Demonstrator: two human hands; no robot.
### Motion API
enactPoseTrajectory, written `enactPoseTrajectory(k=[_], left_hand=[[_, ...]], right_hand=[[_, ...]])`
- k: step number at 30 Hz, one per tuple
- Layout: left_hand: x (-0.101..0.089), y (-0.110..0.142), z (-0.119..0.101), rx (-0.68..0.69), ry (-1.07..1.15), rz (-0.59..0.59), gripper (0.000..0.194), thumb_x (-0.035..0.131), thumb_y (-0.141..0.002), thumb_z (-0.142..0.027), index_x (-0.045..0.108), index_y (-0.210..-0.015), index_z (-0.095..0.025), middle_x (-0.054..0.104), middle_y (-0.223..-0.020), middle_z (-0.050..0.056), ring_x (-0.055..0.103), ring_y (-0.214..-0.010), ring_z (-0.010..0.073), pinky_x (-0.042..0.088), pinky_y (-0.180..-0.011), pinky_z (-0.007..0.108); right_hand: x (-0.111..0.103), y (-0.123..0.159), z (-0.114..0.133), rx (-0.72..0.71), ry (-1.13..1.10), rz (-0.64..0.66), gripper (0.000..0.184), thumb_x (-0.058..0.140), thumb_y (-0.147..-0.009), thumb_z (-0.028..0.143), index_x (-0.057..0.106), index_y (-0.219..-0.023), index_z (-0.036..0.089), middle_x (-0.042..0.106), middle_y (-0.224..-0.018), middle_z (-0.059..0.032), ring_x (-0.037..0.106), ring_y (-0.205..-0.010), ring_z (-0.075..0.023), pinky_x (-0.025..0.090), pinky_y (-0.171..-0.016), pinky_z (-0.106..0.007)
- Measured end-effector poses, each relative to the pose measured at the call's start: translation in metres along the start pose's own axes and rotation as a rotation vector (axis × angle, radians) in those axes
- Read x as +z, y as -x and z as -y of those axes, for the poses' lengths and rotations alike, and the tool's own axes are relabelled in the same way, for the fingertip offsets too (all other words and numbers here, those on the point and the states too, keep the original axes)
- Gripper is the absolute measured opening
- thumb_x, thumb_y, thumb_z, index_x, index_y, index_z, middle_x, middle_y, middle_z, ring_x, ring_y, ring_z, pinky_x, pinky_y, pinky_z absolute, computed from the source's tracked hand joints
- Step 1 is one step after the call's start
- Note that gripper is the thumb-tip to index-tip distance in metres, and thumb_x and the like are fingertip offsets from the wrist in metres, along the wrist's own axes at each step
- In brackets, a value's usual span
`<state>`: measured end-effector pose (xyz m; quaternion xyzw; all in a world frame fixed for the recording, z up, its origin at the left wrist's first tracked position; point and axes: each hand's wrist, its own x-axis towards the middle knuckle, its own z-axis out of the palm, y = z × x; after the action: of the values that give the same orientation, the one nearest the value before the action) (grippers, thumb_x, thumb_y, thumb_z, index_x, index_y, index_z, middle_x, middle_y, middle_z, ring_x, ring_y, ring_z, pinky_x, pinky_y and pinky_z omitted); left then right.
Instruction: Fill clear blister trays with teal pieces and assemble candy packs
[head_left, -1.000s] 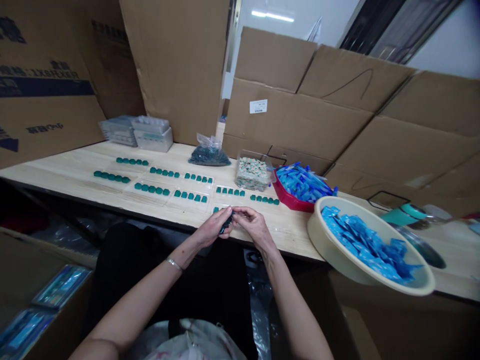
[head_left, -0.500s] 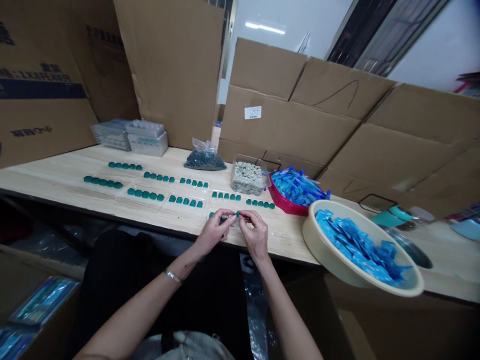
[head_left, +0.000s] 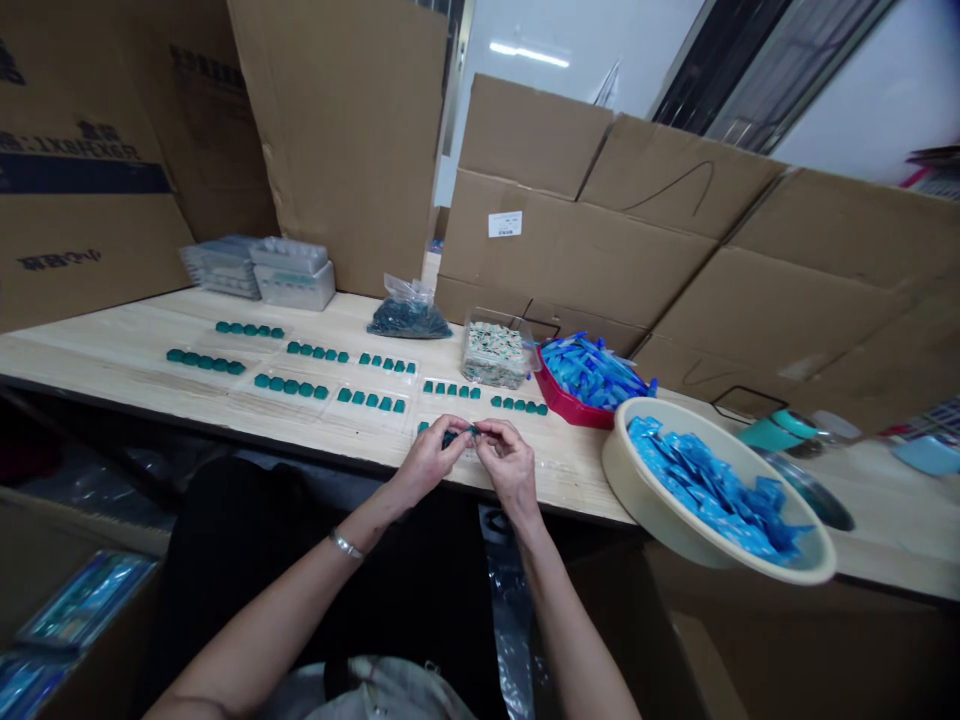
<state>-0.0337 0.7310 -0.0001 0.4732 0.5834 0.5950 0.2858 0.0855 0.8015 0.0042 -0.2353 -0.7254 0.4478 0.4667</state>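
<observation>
The cream basin (head_left: 651,515) seems of smooth plastic, and the packets (head_left: 709,490) inside it are of glossy film. Beneath the basin, the table (head_left: 105,340) has a wood-grain surface (real wood or laminate, I cannot tell). Left of the basin, the green pieces (head_left: 290,386) look rather matt and the bracelet (head_left: 346,545) is of shiny metal.

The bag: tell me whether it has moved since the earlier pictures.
No. The bag sits in the same place against the clear box, just to its left; only the camera's view has shifted.
</observation>
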Motion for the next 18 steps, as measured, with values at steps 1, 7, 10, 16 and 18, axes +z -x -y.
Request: enactPoseTrajectory(k=[1, 7, 10, 16, 18], left_hand=[[-0.0006, -0.0012, 0.0009, -0.015, 0.003, 0.025, 0.027, 0.05, -0.081, -0.036, 0.053, -0.1, -0.017, 0.064, -0.086, 0.004, 0.053, -0.054, 0.0085, 0.038, -0.046, 0.019], [-0.0023, -0.0054, 0.0033, 0.086, -0.107, -0.006, 0.021, 0.056, -0.077, -0.029, 0.055, -0.095, -0.018, 0.061, -0.091, 0.005, 0.059, -0.086, 0.0155, 0.045, -0.065, 0.022], [-0.0022, -0.0043, 0.0029, 0.052, -0.07, 0.032, 0.021, 0.056, -0.077, -0.03, 0.052, -0.094, -0.018, 0.06, -0.089, 0.003, 0.057, -0.065, 0.0105, 0.042, -0.052, 0.02], [-0.0029, -0.0033, 0.0037, -0.027, 0.077, 0.156, 0.02, 0.046, -0.084, -0.034, 0.043, -0.097, -0.019, 0.061, -0.079, 0.0, 0.043, -0.041, 0.0049, 0.036, -0.041, 0.019], [-0.0019, -0.0036, 0.0033, 0.059, -0.048, 0.086, 0.016, 0.048, -0.083, -0.029, 0.046, -0.095, -0.019, 0.062, -0.081, 0.001, 0.056, -0.058, 0.0096, 0.046, -0.056, 0.023]], right_hand=[[-0.0003, -0.0004, 0.0012, 0.009, -0.009, 0.006, 0.013, 0.061, -0.075, 0.021, 0.064, -0.087, 0.019, 0.06, -0.093, -0.0049, 0.06, -0.082, -0.0156, 0.051, -0.076, -0.029], [0.0015, -0.0002, 0.0012, 0.194, -0.201, -0.004, 0.022, 0.066, -0.071, 0.027, 0.063, -0.091, 0.019, 0.063, -0.092, -0.0047, 0.061, -0.081, -0.0163, 0.05, -0.08, -0.032], [0.0019, 0.0011, 0.0, 0.249, -0.306, -0.006, 0.024, 0.067, -0.07, 0.027, 0.063, -0.093, 0.019, 0.065, -0.089, -0.0039, 0.061, -0.078, -0.0155, 0.05, -0.077, -0.031], [0.0028, -0.0001, 0.002, 0.257, -0.283, 0.019, 0.023, 0.064, -0.071, 0.025, 0.061, -0.092, 0.018, 0.065, -0.081, -0.0021, 0.062, -0.071, -0.0136, 0.051, -0.073, -0.029], [0.0042, -0.0008, 0.0016, 0.258, -0.258, 0.009, 0.025, 0.064, -0.07, 0.025, 0.061, -0.094, 0.018, 0.065, -0.088, -0.0039, 0.063, -0.079, -0.0155, 0.051, -0.075, -0.03]])
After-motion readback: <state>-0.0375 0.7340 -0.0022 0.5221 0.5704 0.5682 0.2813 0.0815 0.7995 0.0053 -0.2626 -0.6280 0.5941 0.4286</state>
